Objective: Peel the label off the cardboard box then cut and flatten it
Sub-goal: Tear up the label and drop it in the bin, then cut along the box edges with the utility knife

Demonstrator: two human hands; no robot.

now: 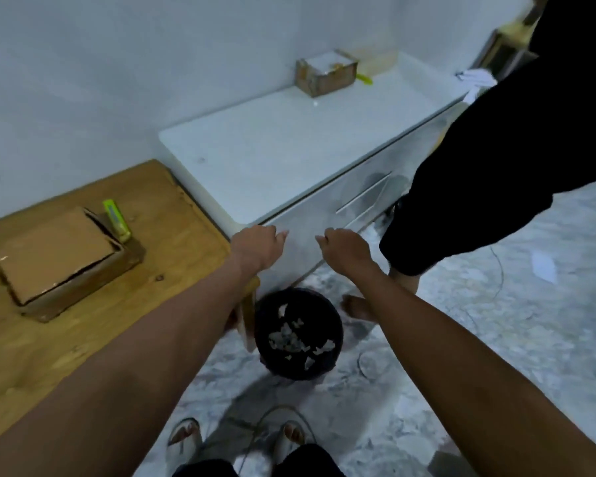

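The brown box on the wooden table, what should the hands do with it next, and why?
Probably the left hand should reach over to the cardboard box. Both it and the right hand hang over the black bin, holding nothing visible, and white scraps already lie inside. The box is not yet flattened, with a green cutter beside it.

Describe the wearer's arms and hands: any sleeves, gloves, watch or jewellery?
Both forearms are bare for as far as the frame shows; no sleeve edge is in view. The left hand and right hand wear no gloves. No watch, bracelet or band shows at either wrist, and no rings are visible, though the fingers are small, partly hidden and somewhat blurred. No markings or cables on either arm.
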